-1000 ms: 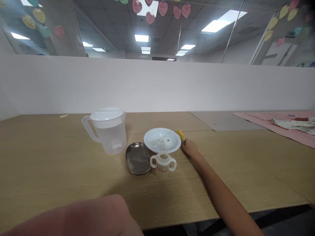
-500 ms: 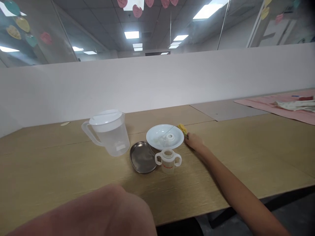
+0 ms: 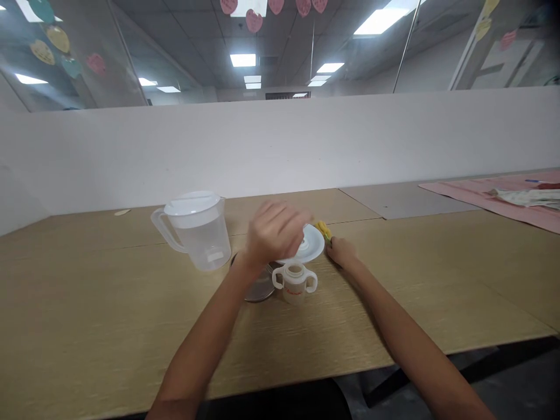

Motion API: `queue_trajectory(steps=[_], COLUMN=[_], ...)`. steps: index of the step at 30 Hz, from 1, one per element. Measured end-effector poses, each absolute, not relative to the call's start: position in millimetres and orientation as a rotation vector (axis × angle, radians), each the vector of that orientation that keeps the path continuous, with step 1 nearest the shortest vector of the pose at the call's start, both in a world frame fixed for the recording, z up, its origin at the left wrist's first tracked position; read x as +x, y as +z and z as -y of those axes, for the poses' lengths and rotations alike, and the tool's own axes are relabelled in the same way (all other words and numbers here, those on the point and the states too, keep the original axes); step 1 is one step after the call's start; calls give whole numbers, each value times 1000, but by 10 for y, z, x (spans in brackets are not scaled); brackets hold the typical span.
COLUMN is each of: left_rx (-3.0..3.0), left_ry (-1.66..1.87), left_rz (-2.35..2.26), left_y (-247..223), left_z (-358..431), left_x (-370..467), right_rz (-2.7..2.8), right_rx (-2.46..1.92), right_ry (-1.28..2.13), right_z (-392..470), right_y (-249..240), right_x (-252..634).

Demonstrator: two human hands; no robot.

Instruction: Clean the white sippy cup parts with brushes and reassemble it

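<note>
My left hand (image 3: 273, 231) hovers, blurred, over the left part of a white plate (image 3: 312, 245); whether its fingers hold anything cannot be made out. My right hand (image 3: 341, 253) rests on the table at the plate's right rim, fingers closed around a small yellow and green object (image 3: 322, 228). A small white lid (image 3: 303, 240) lies on the plate. In front of the plate stands a small two-handled cup (image 3: 295, 283) with red lettering. A steel dish (image 3: 261, 287) lies left of the cup, partly hidden by my left wrist.
A clear plastic pitcher (image 3: 196, 228) with a white lid stands left of the plate. A white partition wall (image 3: 280, 146) runs behind the wooden table (image 3: 109, 303). A pink cloth (image 3: 494, 195) with folded fabric lies far right. The table's front edge is near me.
My left arm has swung up from the lower foreground and forward over the plate. My right hand has stayed at the plate's right rim.
</note>
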State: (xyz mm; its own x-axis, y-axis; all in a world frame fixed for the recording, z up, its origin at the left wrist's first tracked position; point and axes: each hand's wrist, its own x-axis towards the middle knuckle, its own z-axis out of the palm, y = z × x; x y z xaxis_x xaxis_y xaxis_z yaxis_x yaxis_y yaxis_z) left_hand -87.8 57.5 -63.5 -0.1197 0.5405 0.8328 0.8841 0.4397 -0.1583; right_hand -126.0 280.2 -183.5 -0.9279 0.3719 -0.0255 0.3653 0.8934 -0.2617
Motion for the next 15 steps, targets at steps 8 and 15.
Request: queue_trajectory(steps=[8,15], left_rx=[-1342,-1316], left_ry=[-565,-746], left_rz=[2824,2913], left_y=[-1096,-1301], left_z=[-825,-819], left_x=[-1428,-1488], right_rz=[3057,3066], right_rx=[-572,-576], right_ry=[323,306], right_z=[-2773,-2760], right_y=[-1789,-1766], right_x=[-1229,-1218])
